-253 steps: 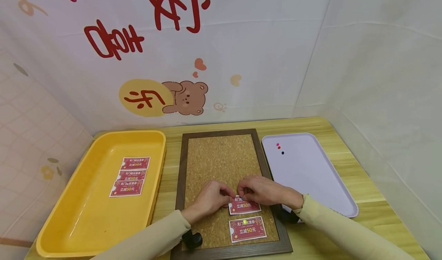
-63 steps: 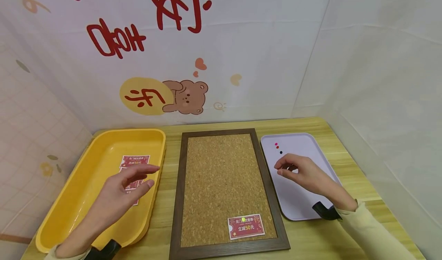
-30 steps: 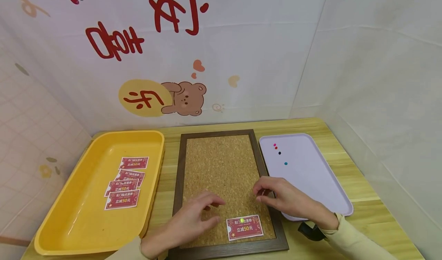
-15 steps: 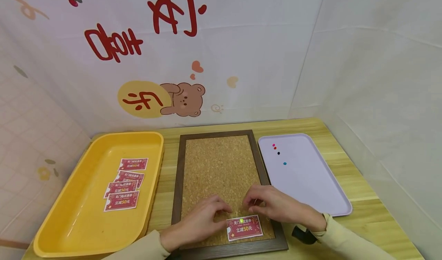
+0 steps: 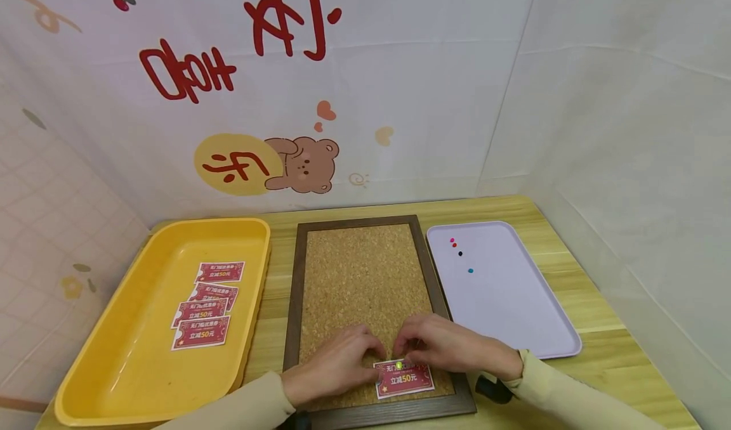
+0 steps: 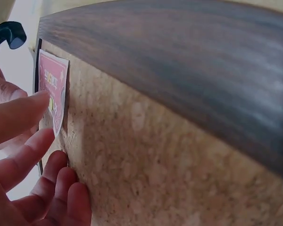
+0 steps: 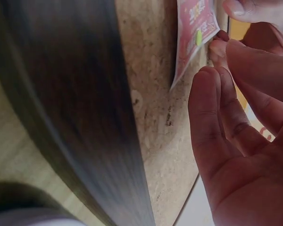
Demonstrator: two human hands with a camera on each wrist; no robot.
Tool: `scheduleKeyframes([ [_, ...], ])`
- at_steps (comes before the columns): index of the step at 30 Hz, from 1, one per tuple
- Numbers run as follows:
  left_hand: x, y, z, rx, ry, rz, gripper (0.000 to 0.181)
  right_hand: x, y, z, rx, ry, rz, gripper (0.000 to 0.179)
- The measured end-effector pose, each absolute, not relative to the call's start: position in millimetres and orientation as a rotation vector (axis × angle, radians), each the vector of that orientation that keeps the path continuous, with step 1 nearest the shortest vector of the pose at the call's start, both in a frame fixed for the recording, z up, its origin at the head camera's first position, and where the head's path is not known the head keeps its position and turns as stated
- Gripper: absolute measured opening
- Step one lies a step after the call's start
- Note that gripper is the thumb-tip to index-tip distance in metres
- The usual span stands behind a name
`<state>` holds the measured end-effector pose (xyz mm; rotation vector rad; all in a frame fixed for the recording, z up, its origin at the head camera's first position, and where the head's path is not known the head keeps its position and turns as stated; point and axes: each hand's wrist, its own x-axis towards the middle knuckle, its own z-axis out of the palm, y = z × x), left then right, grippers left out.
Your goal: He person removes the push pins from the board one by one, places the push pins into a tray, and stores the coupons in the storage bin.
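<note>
On the lower right of the brown-framed corkboard (image 5: pixel 365 271) lies a red and white paper coupon (image 5: pixel 404 385), with a yellow-green pushpin (image 5: pixel 399 366) near its top edge. My left hand (image 5: pixel 334 368) is at the coupon's upper left corner, thumb and index finger spread, fingertips right at the edge. Over the upper right edge is my right hand (image 5: pixel 448 347), fingers bent and thumb apart from them. In the right wrist view the pushpin (image 7: pixel 198 37) shows beyond the right fingertips, with nothing between them. The left thumb overlaps the coupon (image 6: pixel 54 77) in the left wrist view.
A yellow tray (image 5: pixel 131 379) on the left holds several matching coupons (image 5: pixel 201 332), partly overlapping. To the right is a pale purple tray (image 5: pixel 508 303) with a blue pushpin (image 5: pixel 471 270), a black pushpin (image 5: pixel 460 254) and pink and red ones. A printed cloth wall stands behind.
The upper coupon has left the board, and the yellow tray has one more. A blue pushpin now lies in the purple tray. Both hands have come back from the trays to the lower coupon.
</note>
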<state>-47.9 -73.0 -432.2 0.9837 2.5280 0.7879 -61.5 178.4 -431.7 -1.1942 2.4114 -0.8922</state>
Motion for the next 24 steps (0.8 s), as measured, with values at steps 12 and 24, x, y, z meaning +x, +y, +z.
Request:
scheduleKeyframes([
  [12, -49.6, -68.3, -436.4, 1.018, 2.560, 0.711, 0.026, -67.5, 171.5, -438.1, -1.219, 2.392, -0.779, 0.010],
  [24, -54.2, -62.0, -436.2, 0.943, 2.423, 0.877, 0.019, -66.1, 167.8, -440.6, -1.223, 2.442, -0.718, 0.014],
])
